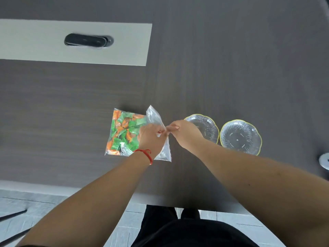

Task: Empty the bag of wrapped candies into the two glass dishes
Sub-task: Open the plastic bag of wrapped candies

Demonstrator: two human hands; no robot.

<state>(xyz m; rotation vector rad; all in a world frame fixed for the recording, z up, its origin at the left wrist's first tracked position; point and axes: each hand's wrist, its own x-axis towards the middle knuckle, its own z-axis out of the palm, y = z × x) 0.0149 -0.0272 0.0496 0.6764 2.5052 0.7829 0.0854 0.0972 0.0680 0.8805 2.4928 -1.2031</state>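
Dark table (231,68); clear bag (124,132) of green and orange candies, lettering unreadable, lies at centre. Two empty glass dishes (240,137) at 3 o'clock. Left hand (151,138) and right hand (183,132) pinch the bag's mouth.

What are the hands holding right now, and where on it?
Both hands, left and right, pinch the clear candy bag at its open right-hand edge, mid-way along. The bag still lies on the table.
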